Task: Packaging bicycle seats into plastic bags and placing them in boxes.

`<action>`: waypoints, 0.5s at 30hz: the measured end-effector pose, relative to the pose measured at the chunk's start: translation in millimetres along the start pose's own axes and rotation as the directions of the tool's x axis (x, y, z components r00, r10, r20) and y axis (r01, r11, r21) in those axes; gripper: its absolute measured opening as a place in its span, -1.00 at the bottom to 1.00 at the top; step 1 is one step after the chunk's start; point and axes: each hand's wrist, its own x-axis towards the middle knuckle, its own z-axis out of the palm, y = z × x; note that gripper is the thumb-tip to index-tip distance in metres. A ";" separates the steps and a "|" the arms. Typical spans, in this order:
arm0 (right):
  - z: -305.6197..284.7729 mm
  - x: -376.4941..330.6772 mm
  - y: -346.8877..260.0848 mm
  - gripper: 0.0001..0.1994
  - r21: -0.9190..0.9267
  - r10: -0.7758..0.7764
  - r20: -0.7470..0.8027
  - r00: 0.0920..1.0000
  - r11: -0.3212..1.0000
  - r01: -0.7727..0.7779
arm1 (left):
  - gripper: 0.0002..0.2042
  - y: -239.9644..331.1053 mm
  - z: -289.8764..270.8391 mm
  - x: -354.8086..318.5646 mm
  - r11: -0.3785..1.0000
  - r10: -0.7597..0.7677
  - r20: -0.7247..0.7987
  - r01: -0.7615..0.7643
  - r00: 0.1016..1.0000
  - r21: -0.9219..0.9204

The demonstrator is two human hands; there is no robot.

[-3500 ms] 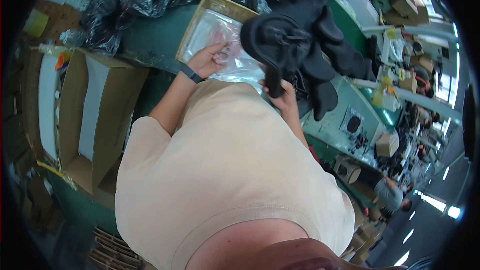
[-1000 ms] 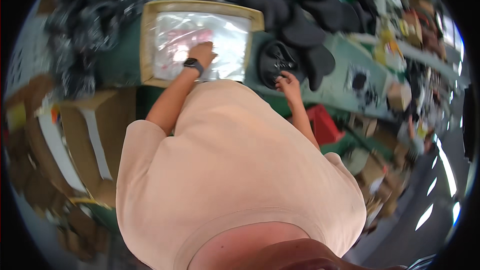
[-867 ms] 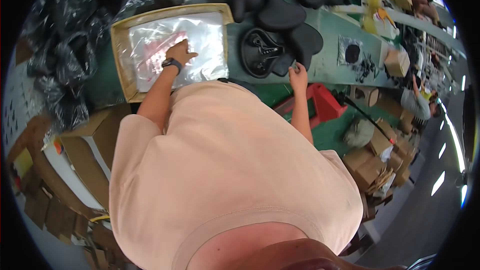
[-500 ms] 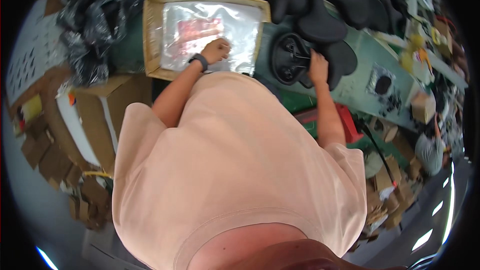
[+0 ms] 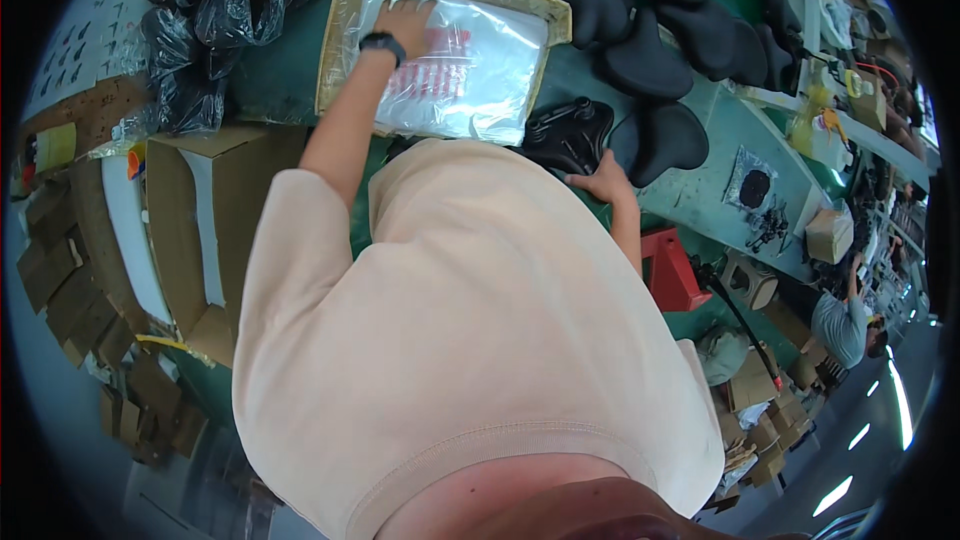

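My left hand [image 5: 405, 15], with a black watch on the wrist, lies flat on a stack of clear plastic bags [image 5: 470, 75] inside a shallow tan tray [image 5: 335, 50] on the green table. Its fingers are spread near the tray's far left corner. My right hand [image 5: 600, 182] grips the near edge of a black saddle [image 5: 565, 130] that lies underside up on the table, just right of the tray.
More black saddles [image 5: 650, 50] are piled at the far right of the table [image 5: 700, 190]. Black items wrapped in plastic [image 5: 205, 10] sit left of the tray. An open cardboard box [image 5: 190, 220] stands at my left, a red stand [image 5: 665, 270] at my right, and another person [image 5: 840, 325] sits beyond it.
My left hand has slid farther up the tray onto the bags. The right hand has stayed on the black saddle, which now rests on the table beside the tray.
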 end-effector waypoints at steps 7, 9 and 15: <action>39.0 -42.9 17.0 -0.33 0.869 0.022 0.364 0.931 0.352 -0.348 | -0.73 -80.3 11.0 30.5 0.984 0.165 0.665 -0.169 0.729 -0.059; 45.7 -55.4 17.4 -0.38 0.903 0.002 0.333 0.943 0.286 -0.320 | -0.78 -78.3 -17.8 12.1 0.977 0.171 0.499 -0.080 0.850 -0.198; 22.6 -124.1 -21.7 -0.43 0.996 -0.149 0.063 0.987 -0.060 -0.073 | -0.89 -13.1 -128.6 -94.5 0.595 -0.149 0.128 0.192 0.981 -0.780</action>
